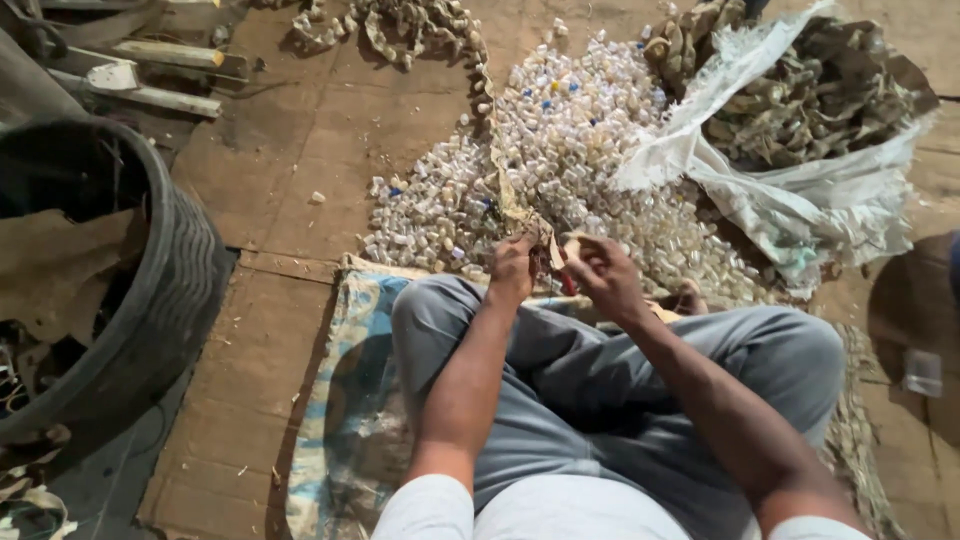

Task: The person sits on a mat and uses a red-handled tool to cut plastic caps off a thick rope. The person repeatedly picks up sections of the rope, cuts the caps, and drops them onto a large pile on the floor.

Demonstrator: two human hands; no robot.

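**Seated on the floor, both hands working a long tan strip over a heap of small caps**

Nearest: the person sits cross-legged in grey trousers on a blue-and-cream woven mat [345,400] spread over the wooden floor [300,150]. Sitting low like this puts the knees either side of the work and lets both forearms rest down toward the lap.

Left hand [513,268]: fingers pressed together around the lower end of a long tan strip [503,170], gripping it just above the knee. The strip runs away from this hand, up across the floor toward the far edge of the view, lying fairly straight, so the grip looks to be what keeps it taut.

Right hand [603,275]: fingers curled and pinching a small piece just beside the left hand; something red [567,283] shows beneath the fingers, too small to identify. The two hands are nearly touching, so the strip's end sits between them, directly over the lap.

Just beyond the hands: a wide heap of small white and clear caps [560,150], a few blue, spread on the floor right up to the mat's far edge, within arm's reach.

Farther right: a torn white woven sack [790,200] lying open, filled with brownish dried scraps [820,100].

Left edge of the floor: a black tyre [170,280] holding rubbish. Far left corner: lengths of timber [160,60]. Far centre: another tangle of tan scraps [400,25].
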